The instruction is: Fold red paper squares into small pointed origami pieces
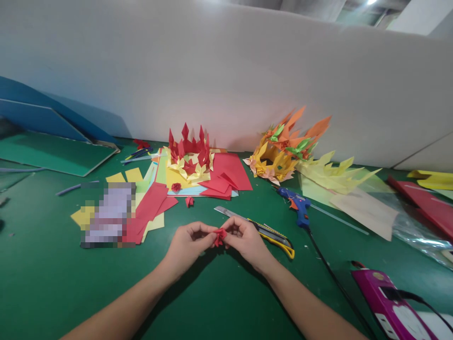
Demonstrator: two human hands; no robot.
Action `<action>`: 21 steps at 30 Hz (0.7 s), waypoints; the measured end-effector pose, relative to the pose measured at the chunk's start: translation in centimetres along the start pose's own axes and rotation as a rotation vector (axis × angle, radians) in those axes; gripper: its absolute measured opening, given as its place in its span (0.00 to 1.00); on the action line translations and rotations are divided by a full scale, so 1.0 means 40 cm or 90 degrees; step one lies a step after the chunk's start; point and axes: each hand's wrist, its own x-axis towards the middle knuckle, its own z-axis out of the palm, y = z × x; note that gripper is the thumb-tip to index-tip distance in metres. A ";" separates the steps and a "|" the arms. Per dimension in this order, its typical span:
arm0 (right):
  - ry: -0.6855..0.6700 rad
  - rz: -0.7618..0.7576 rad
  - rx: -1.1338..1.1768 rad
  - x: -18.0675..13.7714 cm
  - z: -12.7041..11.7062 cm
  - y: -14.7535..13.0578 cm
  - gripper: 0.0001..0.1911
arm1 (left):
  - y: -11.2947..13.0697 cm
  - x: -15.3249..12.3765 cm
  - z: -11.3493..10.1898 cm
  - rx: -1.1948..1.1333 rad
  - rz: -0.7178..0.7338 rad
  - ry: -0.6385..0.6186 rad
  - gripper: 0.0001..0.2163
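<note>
A small red folded paper flower (pixel 220 237) is pinched between both hands, just above the green table (pixel 226 302). My left hand (pixel 189 245) grips it from the left with thumb and forefinger. From the right, my right hand (pixel 247 242) holds it the same way. A yellow utility knife (pixel 279 238) with its blade out lies right behind my right hand. Two more small red paper pieces, a folded bud (pixel 189 202) and a rosette (pixel 176 187), sit beyond my hands. Behind them stands a red and yellow paper crown (pixel 189 153).
Red paper sheets (pixel 150 208) and a blurred-out item (pixel 111 212) lie left. Rightward are a blue glue gun (pixel 299 204) with its cord, a yellow-orange paper crown (pixel 272 163), a pale yellow paper strip (pixel 336 174) and a magenta power strip (pixel 382 293). A white partition (pixel 226 71) rises behind.
</note>
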 end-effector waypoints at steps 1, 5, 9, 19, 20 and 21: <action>0.006 -0.009 0.020 0.001 0.001 0.000 0.20 | -0.001 0.001 -0.001 0.003 0.017 0.014 0.06; 0.050 -0.044 0.060 -0.003 0.004 -0.001 0.19 | -0.002 0.007 -0.013 0.090 0.145 0.113 0.03; -0.022 -0.005 0.027 -0.014 0.018 0.002 0.20 | -0.001 0.008 -0.027 0.252 0.344 0.172 0.04; 0.024 0.028 0.075 -0.023 0.045 -0.002 0.19 | -0.011 0.000 -0.023 0.453 0.559 0.152 0.06; 0.027 0.033 0.077 -0.023 0.045 -0.003 0.18 | -0.012 -0.001 -0.023 0.458 0.560 0.151 0.06; 0.031 0.036 0.078 -0.024 0.045 -0.004 0.18 | -0.012 -0.001 -0.022 0.462 0.556 0.151 0.06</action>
